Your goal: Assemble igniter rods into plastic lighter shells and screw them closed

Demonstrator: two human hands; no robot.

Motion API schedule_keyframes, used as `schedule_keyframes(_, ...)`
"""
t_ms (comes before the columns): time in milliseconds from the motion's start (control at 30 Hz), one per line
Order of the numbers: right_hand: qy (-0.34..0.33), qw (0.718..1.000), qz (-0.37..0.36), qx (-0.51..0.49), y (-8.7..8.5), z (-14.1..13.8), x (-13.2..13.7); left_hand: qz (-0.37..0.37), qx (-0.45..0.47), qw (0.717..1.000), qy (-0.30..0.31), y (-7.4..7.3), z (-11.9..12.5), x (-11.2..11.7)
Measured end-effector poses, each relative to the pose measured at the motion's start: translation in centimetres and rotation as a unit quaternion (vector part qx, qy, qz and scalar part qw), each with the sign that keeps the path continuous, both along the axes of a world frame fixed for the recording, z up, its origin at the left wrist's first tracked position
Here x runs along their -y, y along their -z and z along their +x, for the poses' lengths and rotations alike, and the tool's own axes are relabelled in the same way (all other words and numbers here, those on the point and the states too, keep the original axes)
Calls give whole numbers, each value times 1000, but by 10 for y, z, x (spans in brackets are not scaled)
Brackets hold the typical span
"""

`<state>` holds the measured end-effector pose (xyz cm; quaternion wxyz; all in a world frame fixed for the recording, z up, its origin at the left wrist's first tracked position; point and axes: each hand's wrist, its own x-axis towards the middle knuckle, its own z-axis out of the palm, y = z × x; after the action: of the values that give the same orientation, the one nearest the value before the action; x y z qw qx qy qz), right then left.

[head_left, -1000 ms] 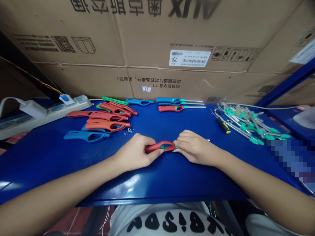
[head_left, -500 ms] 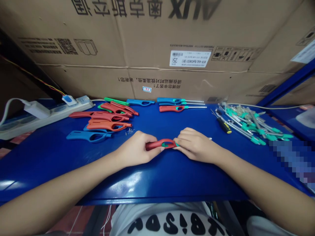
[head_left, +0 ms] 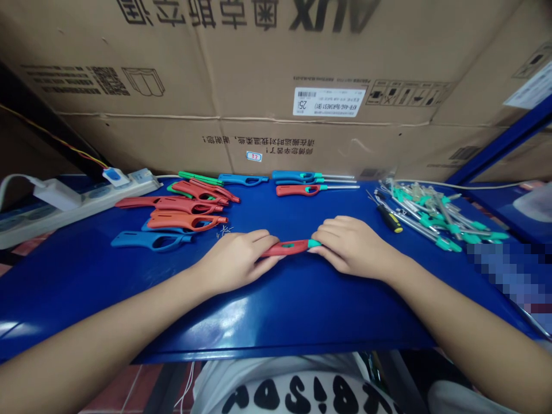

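My left hand [head_left: 244, 256] is closed around the handle end of a red long-nosed lighter [head_left: 295, 248]. At the lighter's other end my right hand [head_left: 351, 247] grips its nozzle by the green collar [head_left: 314, 244]; the metal tube is hidden under my fingers. The collar meets the front of the red body. Beyond my left hand lie loose lighter bodies, among them an orange one [head_left: 183, 220] and a blue one [head_left: 149, 240]. Past the hands, a red lighter [head_left: 297, 190] and blue lighters [head_left: 293, 175] have metal nozzles fitted.
Several loose nozzles with green collars [head_left: 452, 230] are heaped at the right, beside a black and yellow screwdriver [head_left: 390, 218]. Small metal pins [head_left: 224, 231] lie near the orange body. A power strip [head_left: 90, 201] runs along the left. A cardboard box [head_left: 241, 86] walls off the back.
The red lighter has rolled in my hands, so its trigger opening shows narrower. My right fingers have shifted slightly outward and more of the green collar shows. The view has moved a little.
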<state>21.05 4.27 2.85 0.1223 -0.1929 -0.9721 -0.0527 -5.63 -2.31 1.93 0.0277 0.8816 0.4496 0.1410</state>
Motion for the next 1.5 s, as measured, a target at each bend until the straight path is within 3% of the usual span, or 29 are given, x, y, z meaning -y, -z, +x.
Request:
schedule_keyframes(200,28,999,19,31,-1,-1,5,35,-2,999,15,2,1,1)
schedule_keyframes(433,80,989,-116,33,-4,1,-2,-5,-46,999,-14,-3,4,0)
schedule_keyframes(733,133,976,-164,51,-2,20,-24,3,-112,994,-22,-4,1,-1)
schedule_keyframes(800,182,969,-165,34,-4,26,-31,1,-110,994,-21,-6,2,0)
schedule_keyframes(933,374,921,-107,10,-10,47,-50,-1,-108,994,-20,-5,3,3)
schedule_keyframes(1000,509,852,-96,72,-13,59,-59,-5,-109,994,-19,-4,4,4)
schedule_keyframes(1067,558,815,-116,107,-14,69,-66,-10,-102,995,-15,-2,5,6)
schedule_keyframes(1200,571,795,-155,135,-12,79,-71,-11,-75,997,6,0,8,11)
schedule_keyframes(1400,563,797,-176,130,-15,82,-70,-9,-78,997,18,3,16,21)
schedule_keyframes(1500,598,796,-96,-4,-26,68,-60,6,-100,995,17,5,19,24)
